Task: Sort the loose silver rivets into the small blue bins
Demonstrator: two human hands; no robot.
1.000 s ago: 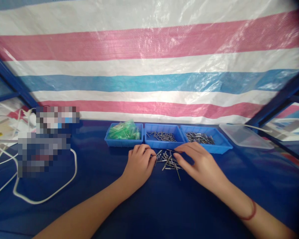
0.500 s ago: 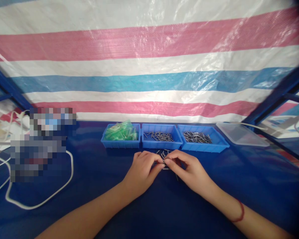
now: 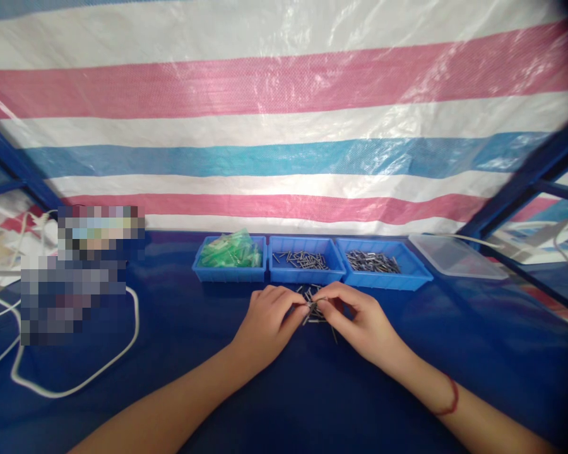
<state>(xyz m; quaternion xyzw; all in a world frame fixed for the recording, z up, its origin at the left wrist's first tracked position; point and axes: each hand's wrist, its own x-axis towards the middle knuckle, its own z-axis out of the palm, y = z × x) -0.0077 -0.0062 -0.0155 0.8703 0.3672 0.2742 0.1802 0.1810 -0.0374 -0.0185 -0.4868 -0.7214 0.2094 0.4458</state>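
Observation:
My left hand (image 3: pixel 269 325) is closed in a pinch, thumb and forefinger on the left end of a small screw-like metal piece (image 3: pixel 313 304). The fingertips of my right hand (image 3: pixel 357 321) pinch its right end, so the piece spans the short gap between the hands. Just behind and beneath the fingertips lies a loose pile of similar metal pieces (image 3: pixel 308 292) on the blue table. A thin metal stick (image 3: pixel 334 334) shows below the right hand; its upper end is hidden. The fingers partly cover the pile, and the exact kind of fastener is too small to make out.
Beyond the hands stand three blue bins: a left bin (image 3: pixel 230 275) with green plastic packets, a middle bin (image 3: pixel 305 275) and a right bin (image 3: pixel 390 282), both with metal pieces. A clear lid (image 3: pixel 459 257) lies at right. A white cable (image 3: pixel 135 328) loops at left.
The hands' fingertips have drawn slightly apart, and more of the metal piece between them shows. The bins and the pile look the same.

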